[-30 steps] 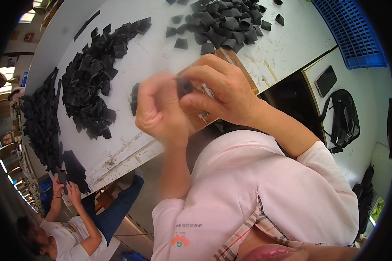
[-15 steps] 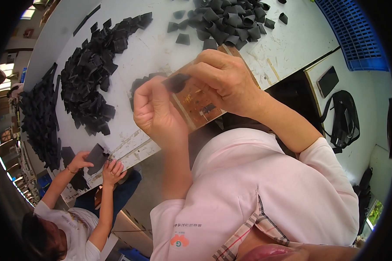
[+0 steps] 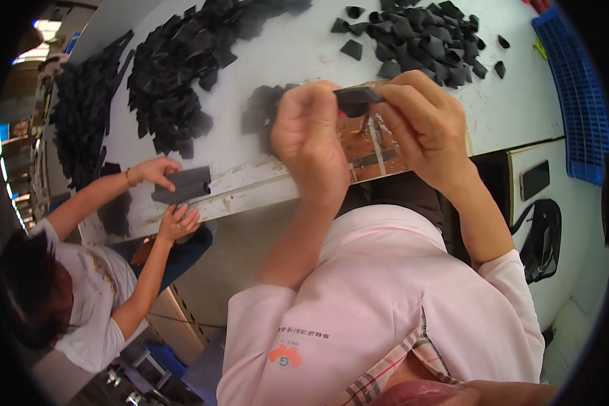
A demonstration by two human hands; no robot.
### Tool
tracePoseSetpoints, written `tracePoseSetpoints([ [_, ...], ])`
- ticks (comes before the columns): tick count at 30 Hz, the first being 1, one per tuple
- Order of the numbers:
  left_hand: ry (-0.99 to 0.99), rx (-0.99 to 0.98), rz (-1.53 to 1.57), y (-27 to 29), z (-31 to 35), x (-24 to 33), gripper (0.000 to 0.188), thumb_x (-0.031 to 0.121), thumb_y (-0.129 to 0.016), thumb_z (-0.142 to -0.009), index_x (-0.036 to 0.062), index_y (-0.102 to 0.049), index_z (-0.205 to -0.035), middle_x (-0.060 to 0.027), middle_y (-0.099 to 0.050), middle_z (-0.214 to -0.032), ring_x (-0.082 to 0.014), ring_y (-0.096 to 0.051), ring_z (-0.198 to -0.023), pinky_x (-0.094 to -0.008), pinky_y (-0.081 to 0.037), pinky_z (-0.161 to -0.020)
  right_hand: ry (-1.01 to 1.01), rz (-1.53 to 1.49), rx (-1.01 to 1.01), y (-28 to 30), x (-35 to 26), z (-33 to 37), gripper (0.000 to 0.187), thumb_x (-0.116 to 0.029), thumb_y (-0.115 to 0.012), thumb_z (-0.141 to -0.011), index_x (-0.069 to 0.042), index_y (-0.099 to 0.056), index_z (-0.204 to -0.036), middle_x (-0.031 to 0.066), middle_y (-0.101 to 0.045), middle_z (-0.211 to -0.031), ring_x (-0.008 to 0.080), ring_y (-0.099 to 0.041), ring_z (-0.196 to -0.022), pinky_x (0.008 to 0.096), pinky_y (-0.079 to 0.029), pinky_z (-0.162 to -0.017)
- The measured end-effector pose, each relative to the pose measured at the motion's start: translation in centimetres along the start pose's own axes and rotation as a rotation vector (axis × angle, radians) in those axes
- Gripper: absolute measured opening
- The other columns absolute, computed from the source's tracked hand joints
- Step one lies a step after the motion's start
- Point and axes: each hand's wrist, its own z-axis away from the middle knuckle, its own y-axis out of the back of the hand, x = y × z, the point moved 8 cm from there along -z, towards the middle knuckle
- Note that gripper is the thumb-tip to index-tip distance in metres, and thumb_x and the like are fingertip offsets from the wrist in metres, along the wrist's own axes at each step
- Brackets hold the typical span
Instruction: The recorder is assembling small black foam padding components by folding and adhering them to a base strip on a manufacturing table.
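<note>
Between my two hands is a small black piece of flexible sheet material, held above the table. My left hand pinches its left end, fingers closed and slightly blurred. My right hand grips the right end between thumb and fingers. Below them lies a brown wooden board with pale strips and scraps on it, partly hidden by my hands. A small heap of flat black pieces sits just left of my left hand. Beyond my right hand is a pile of curved, tube-like black pieces.
Long heaps of flat black pieces cover the left of the white table. A co-worker's hands handle a dark sheet at the table edge. To the right are a blue crate, a phone and a black mesh bag.
The view has shifted, and my hands have moved right and farther out over the board with the black piece between them. The co-worker's sheet now lies flatter near the table edge.
</note>
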Motion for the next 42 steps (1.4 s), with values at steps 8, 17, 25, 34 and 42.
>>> tracePoseSetpoints([
  [8, 0.077, -0.017, -0.054, 0.1, 0.4, -0.5, 0.01, 0.01, -0.053, -0.086, 0.0015, -0.052, -0.082, 0.0001, -0.055, -0.075, -0.0032, -0.047, -0.066, -0.0162, -0.038, -0.058, -0.003, -0.024, -0.023, -1.1, 0.0, 0.7, 0.008, 0.001, -0.059, -0.072, 0.0, -0.055, -0.079, 0.0088, -0.048, -0.066, 0.0215, -0.047, -0.052, 0.0289, -0.038, -0.046],
  [17, 0.195, -0.272, -0.195, -1.2, -0.1, -1.8, 0.007, 0.003, -0.058, -0.078, -0.0019, -0.054, -0.079, -0.002, -0.057, -0.068, -0.0043, -0.05, -0.06, -0.0187, -0.042, -0.051, -0.222, -0.087, -0.098, -0.9, 0.7, 1.3, 0.011, -0.008, -0.058, -0.079, 0.002, -0.057, -0.086, 0.0084, -0.051, -0.071, 0.0169, -0.05, -0.055, 0.0249, -0.04, -0.05],
  [25, 0.025, -0.229, -0.392, -0.5, -0.2, -2.0, 0.011, 0.004, -0.057, -0.08, -0.0012, -0.049, -0.073, -0.003, -0.052, -0.054, -0.004, -0.044, -0.049, -0.0209, -0.035, -0.042, -0.207, -0.03, -0.105, -1.2, 0.4, 0.8, 0.007, -0.002, -0.059, -0.077, 0.001, -0.058, -0.083, 0.0059, -0.05, -0.068, 0.0119, -0.045, -0.051, 0.0214, -0.036, -0.046],
  [34, 0.042, -0.286, -0.552, -0.5, 0.2, -2.4, 0.013, 0.01, -0.053, -0.084, -0.0021, -0.051, -0.079, -0.0038, -0.055, -0.058, -0.005, -0.05, -0.055, -0.0194, -0.04, -0.049, -0.146, 0.003, -0.061, -1.6, 0.2, 0.6, 0.006, -0.002, -0.058, -0.079, 0.002, -0.055, -0.076, 0.0048, -0.045, -0.065, 0.0116, -0.039, -0.048, 0.022, -0.031, -0.043],
  [42, 0.122, -0.272, -0.065, -1.7, 1.5, -0.3, 0.019, 0.003, -0.054, -0.082, -0.003, -0.048, -0.099, -0.0067, -0.055, -0.087, -0.0084, -0.053, -0.076, -0.0201, -0.045, -0.068, -0.189, -0.022, -0.009, 0.3, -0.6, 0.6, 0.012, -0.007, -0.06, -0.08, 0.003, -0.055, -0.074, 0.0022, -0.048, -0.063, 0.0064, -0.04, -0.054, 0.0192, -0.032, -0.048],
])
